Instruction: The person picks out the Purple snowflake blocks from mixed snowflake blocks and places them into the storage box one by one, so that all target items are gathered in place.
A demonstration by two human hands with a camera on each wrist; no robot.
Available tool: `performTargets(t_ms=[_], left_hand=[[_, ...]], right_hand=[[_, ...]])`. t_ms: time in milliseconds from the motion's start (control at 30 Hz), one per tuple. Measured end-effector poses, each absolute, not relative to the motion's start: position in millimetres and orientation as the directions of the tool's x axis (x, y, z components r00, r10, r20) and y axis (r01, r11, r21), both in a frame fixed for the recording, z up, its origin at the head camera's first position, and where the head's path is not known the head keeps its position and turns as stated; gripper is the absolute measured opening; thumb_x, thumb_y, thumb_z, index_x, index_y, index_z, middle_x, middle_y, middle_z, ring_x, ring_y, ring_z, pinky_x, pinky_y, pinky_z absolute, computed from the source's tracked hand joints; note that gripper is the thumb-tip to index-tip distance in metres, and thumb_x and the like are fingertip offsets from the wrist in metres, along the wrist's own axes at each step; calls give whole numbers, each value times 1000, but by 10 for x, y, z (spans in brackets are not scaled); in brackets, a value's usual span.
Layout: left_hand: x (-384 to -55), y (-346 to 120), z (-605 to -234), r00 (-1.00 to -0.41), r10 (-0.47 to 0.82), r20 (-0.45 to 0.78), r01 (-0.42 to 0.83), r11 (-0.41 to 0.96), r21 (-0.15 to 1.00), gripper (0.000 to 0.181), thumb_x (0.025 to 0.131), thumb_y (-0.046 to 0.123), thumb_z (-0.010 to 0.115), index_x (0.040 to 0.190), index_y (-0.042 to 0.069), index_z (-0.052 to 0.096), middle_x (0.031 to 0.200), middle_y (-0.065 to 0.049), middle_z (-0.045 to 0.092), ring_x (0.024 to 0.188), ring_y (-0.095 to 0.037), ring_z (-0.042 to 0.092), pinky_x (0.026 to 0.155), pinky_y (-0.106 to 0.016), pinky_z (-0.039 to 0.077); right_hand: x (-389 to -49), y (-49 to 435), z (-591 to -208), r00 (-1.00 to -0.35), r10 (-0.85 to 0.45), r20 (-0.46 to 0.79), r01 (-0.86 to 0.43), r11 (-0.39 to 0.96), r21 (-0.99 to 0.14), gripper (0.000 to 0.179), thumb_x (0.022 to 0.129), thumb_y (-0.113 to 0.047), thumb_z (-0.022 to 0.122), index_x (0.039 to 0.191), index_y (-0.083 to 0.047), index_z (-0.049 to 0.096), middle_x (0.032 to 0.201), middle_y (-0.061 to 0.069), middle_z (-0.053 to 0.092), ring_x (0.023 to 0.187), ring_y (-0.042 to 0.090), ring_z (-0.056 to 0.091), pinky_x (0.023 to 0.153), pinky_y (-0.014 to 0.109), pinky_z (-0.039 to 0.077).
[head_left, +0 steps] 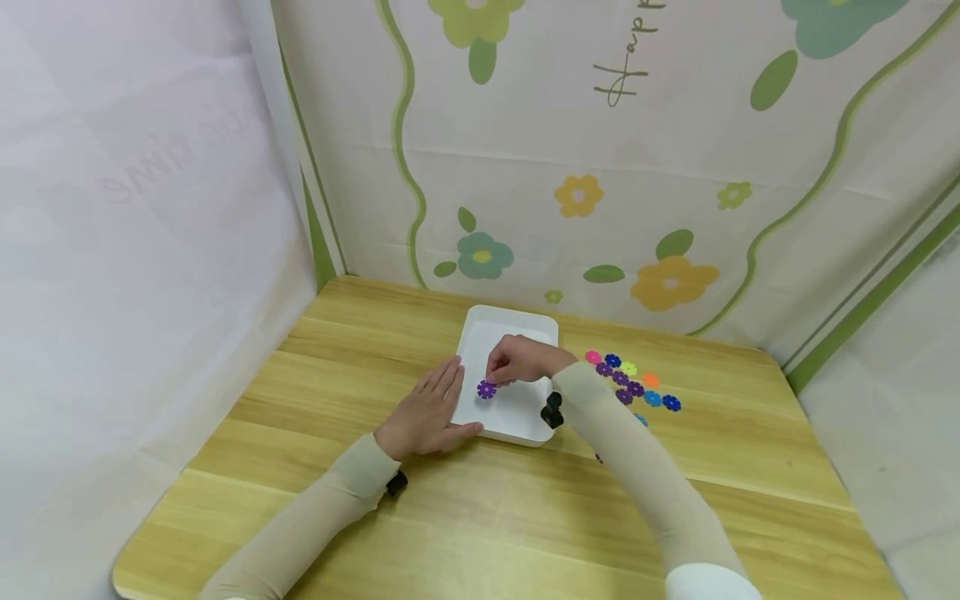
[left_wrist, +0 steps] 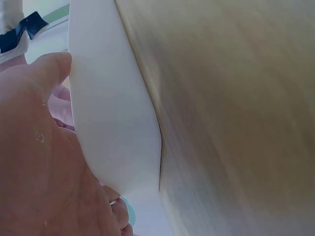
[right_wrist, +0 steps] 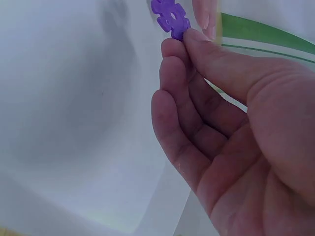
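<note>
My right hand (head_left: 525,358) pinches a purple snowflake disc (head_left: 487,389) between thumb and forefinger, over the left part of the white tray (head_left: 521,421). In the right wrist view the disc (right_wrist: 166,11) shows its notched edge and centre hole, and the other fingers curl in below the grip. My left hand (head_left: 426,417) lies at the tray's near left corner, fingers extended along the left side and thumb reaching to the near side. From the left wrist, the thumb tip touches the rim of the tray (left_wrist: 113,108).
Several snowflake discs in purple, blue, pink, yellow and orange lie right of the tray, such as a dark blue disc (head_left: 671,403) and an orange disc (head_left: 651,380). My right forearm covers part of that area. A printed curtain (head_left: 517,150) hangs behind the wooden table (head_left: 510,525).
</note>
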State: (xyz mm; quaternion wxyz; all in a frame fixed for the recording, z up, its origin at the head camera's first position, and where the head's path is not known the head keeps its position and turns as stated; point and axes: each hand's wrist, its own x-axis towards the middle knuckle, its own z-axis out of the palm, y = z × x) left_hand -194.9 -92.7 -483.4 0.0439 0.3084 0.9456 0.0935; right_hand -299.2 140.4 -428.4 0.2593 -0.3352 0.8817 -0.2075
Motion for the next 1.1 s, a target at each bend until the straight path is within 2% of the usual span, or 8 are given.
performTargets(t_ms=[300, 733, 967, 1100], left_hand=[[-1944, -914, -4844, -806, 590, -39, 572, 795, 202, 102, 104, 69, 42, 165, -8, 15, 176, -25, 8, 166, -39, 10, 133, -55, 21], [-1952, -911, -4866, -810, 587, -8, 575, 796, 188, 102, 104, 68, 46, 164, -10, 19, 176, -26, 12, 165, -39, 14, 132, -56, 24], [-1959, -908, -4859, -811, 584, -43, 567, 801, 191, 103, 104, 70, 43, 165, -8, 16, 177, -25, 8, 166, -38, 10, 133, -54, 22], [-1966, -909, -4852, -814, 579, -49, 560, 803, 202, 103, 104, 70, 43, 165, -8, 17, 177, -24, 8, 166, -38, 10, 133, -55, 22]], right_hand=[[-3006, 1212, -4462, -616, -687, -385, -448, 708, -546, 14, 102, -16, 71, 95, -10, 82, 81, -5, 75, 69, 3, 59, 66, 17, 51], [-2960, 1111, -4540, -634, -664, -396, -429, 729, -534, 12, 100, -14, 73, 94, -11, 83, 82, -4, 77, 70, 5, 62, 66, 17, 52], [-2897, 1190, -4433, -652, -661, -371, -476, 738, -479, 7, 99, -20, 76, 98, -18, 81, 92, -7, 77, 80, 6, 64, 78, 22, 55], [-2820, 1352, -4295, -657, -680, -324, -516, 720, -464, 8, 98, -21, 77, 102, -15, 80, 98, -5, 78, 87, 5, 66, 86, 25, 57]])
